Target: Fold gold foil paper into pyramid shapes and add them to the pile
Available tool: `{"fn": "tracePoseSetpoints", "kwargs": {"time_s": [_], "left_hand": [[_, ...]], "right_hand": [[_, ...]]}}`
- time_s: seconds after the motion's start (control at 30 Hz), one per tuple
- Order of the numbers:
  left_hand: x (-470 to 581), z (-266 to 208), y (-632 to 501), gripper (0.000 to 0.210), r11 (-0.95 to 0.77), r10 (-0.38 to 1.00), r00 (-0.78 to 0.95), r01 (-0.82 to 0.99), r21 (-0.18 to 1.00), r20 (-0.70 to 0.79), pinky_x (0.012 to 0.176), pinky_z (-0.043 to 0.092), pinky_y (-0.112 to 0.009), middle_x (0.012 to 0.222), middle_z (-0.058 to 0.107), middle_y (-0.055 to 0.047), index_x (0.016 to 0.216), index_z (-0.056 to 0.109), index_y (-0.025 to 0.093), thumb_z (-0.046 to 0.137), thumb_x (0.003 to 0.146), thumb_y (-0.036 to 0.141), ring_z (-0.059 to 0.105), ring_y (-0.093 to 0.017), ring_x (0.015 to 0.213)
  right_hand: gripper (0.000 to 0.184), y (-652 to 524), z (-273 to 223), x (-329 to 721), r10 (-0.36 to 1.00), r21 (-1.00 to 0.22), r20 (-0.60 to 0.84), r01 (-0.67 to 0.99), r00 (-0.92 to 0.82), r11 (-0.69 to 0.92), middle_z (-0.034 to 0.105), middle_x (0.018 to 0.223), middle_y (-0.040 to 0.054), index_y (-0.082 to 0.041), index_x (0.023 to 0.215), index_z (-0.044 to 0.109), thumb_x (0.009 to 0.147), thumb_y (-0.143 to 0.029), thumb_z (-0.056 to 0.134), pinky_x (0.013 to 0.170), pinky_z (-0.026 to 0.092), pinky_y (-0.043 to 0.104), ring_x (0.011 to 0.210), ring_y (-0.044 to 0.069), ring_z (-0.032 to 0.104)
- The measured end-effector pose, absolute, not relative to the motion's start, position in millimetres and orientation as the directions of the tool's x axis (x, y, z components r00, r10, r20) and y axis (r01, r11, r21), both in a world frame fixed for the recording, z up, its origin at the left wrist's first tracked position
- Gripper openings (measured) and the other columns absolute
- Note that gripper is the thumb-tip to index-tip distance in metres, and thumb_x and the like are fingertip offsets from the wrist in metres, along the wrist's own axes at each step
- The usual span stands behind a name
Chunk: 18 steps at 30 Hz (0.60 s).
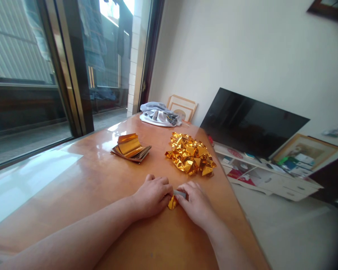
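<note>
Low over the table, my left hand [154, 195] and my right hand [195, 202] grip one small sheet of gold foil paper [172, 203] from its two sides. Its gold face shows at the bottom, while a pale grey part shows above, between the fingers. Both hands are closed, with fingers curled; my fingertips hide part of the sheet. Beyond my right hand lies a heap of folded gold foil pieces [190, 155]. Farther left, past my left hand, sits a stack of flat gold foil sheets [131, 148], its top sheets curling upward.
Folded cloths [159, 114] lie at the far end of the glossy wooden table [152, 243]. The table's right edge runs close by my right arm. Beyond it stand a white cabinet [270, 182] and a large television [253, 120]. Glass sliding doors [64, 67] are at left.
</note>
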<state>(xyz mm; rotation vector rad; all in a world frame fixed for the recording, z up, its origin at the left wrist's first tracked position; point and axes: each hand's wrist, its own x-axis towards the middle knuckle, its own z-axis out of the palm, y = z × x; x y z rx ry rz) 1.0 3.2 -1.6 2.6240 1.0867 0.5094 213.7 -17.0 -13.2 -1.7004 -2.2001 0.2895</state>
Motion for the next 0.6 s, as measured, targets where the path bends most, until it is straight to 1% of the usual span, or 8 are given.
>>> {"fn": "tracePoseSetpoints", "kwargs": {"time_s": [0.1,0.2,0.37,0.43,0.53,0.6], "left_hand": [[1.5,-3.6,4.0,0.013,-0.691,0.717,0.658,0.627,0.358,0.230,0.082,0.034,-0.038,0.095,0.065,-0.002,0.090,0.065,0.025,0.053,0.091,0.025,0.060,-0.020,0.088],[2.4,-6.0,4.1,0.009,-0.669,0.741,0.621,0.647,0.365,0.257,0.084,0.035,-0.038,0.097,0.064,-0.003,0.093,0.064,0.025,0.058,0.087,0.024,0.059,-0.022,0.094],[2.0,-8.8,4.2,0.031,-0.614,0.789,0.543,0.677,0.406,0.288,0.088,0.035,-0.038,0.111,0.062,-0.004,0.110,0.061,0.028,0.068,0.080,0.029,0.055,-0.026,0.105],[1.8,-9.0,4.5,0.027,-0.612,0.791,0.545,0.680,0.405,0.280,0.087,0.035,-0.038,0.109,0.063,-0.004,0.107,0.061,0.027,0.067,0.081,0.029,0.054,-0.026,0.104],[1.6,-8.8,5.1,0.012,-0.628,0.777,0.572,0.678,0.381,0.263,0.083,0.035,-0.037,0.099,0.063,-0.003,0.094,0.061,0.025,0.065,0.082,0.026,0.055,-0.024,0.098],[1.3,-8.6,5.4,0.006,-0.642,0.766,0.586,0.676,0.363,0.264,0.082,0.034,-0.036,0.095,0.063,-0.002,0.088,0.061,0.024,0.064,0.083,0.026,0.056,-0.023,0.095]], "right_hand": [[0.007,-17.5,-12.8,212.9,0.965,-0.364,0.149,0.896,-0.216,0.256,0.063,0.095,0.0027,-0.026,0.092,0.066,0.090,-0.033,0.066,0.082,0.038,0.032,0.095,0.022,0.054],[0.004,-20.1,-10.4,210.7,0.962,-0.353,0.168,0.898,-0.216,0.263,0.062,0.096,0.0028,-0.025,0.089,0.064,0.089,-0.029,0.066,0.083,0.038,0.032,0.095,0.022,0.054],[0.005,-25.7,-4.9,205.3,0.953,-0.305,0.189,0.908,-0.238,0.287,0.061,0.095,0.0028,-0.025,0.085,0.061,0.088,-0.021,0.063,0.084,0.036,0.033,0.096,0.023,0.053],[0.007,-27.1,-3.6,203.7,0.949,-0.284,0.188,0.911,-0.252,0.298,0.061,0.094,0.0031,-0.024,0.084,0.060,0.088,-0.019,0.062,0.084,0.036,0.033,0.095,0.023,0.053],[0.008,-28.6,-2.7,202.8,0.943,-0.270,0.186,0.909,-0.275,0.318,0.061,0.093,0.0031,-0.024,0.084,0.059,0.089,-0.018,0.060,0.081,0.036,0.032,0.093,0.023,0.053],[0.009,-30.1,-2.4,203.3,0.940,-0.266,0.188,0.906,-0.286,0.329,0.062,0.092,0.0030,-0.024,0.083,0.059,0.089,-0.016,0.059,0.079,0.036,0.032,0.092,0.022,0.052]]}}
